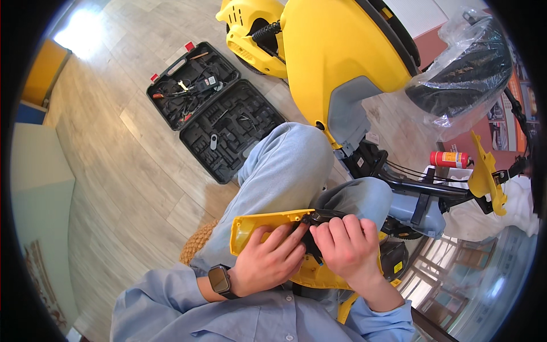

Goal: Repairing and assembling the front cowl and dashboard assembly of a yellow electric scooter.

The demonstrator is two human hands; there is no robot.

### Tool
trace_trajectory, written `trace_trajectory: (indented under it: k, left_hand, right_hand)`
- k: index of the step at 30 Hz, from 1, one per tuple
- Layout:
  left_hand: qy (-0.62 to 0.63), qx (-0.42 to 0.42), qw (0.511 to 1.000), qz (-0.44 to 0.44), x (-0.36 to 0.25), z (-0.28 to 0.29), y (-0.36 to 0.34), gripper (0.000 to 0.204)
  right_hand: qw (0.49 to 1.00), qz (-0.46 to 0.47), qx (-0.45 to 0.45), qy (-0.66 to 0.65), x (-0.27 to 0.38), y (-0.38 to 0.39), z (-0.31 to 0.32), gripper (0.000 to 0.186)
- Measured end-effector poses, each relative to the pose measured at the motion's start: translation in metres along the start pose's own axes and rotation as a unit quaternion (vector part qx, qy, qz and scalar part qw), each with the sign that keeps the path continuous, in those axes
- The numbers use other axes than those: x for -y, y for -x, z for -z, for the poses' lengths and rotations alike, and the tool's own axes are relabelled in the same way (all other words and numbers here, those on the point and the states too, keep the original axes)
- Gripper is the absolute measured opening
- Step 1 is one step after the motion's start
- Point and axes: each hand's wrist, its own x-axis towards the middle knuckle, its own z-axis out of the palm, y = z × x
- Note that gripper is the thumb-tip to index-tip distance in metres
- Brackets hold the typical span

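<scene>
A yellow plastic panel (246, 224) lies across my lap, with a black part (326, 215) set at its upper right end. My left hand (268, 259), with a dark watch on its wrist, holds the panel, its fingers bent over the inner side and their tips reaching the black part. Curled into a closed grip, my right hand (347, 248) is right beside the black part. What its fingers pinch is hidden. Short dark wires show between and below the hands.
An open black tool case (228, 128) lies on the wooden floor beyond my knee. A yellow scooter (336, 45) with its frame exposed stands ahead and to the right, its seat (464, 74) wrapped in clear plastic. Further right are a red extinguisher (448, 159) and a glass surface (473, 279).
</scene>
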Motion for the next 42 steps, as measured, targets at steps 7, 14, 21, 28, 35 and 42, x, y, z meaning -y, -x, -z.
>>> trace_trajectory:
  k: [7, 14, 21, 28, 35, 42]
  left_hand:
    - [0.010, -0.005, 1.000, -0.007, 0.000, 0.001, -0.001, 0.030]
    - [0.010, -0.016, 1.000, 0.010, 0.003, 0.001, -0.003, 0.039]
    - [0.004, -0.014, 1.000, 0.008, 0.001, 0.001, -0.004, 0.035]
    - [0.006, -0.005, 1.000, 0.005, 0.002, 0.001, -0.005, 0.035]
    - [-0.009, 0.005, 1.000, 0.001, 0.002, 0.001, -0.003, 0.032]
    - [-0.004, 0.011, 1.000, 0.004, 0.003, 0.002, -0.003, 0.035]
  right_hand:
    - [1.000, 0.008, -0.016, 0.015, -0.001, -0.004, -0.004, 0.038]
    - [1.000, -0.025, 0.011, -0.007, 0.004, 0.001, -0.002, 0.031]
    - [0.999, -0.022, 0.026, 0.021, 0.006, 0.001, 0.001, 0.016]
    - [0.999, -0.001, 0.037, -0.013, 0.004, 0.002, -0.008, 0.019]
    - [1.000, -0.007, 0.021, 0.012, 0.006, 0.002, -0.008, 0.023]
    - [0.998, 0.020, -0.002, 0.051, 0.001, 0.000, -0.010, 0.022]
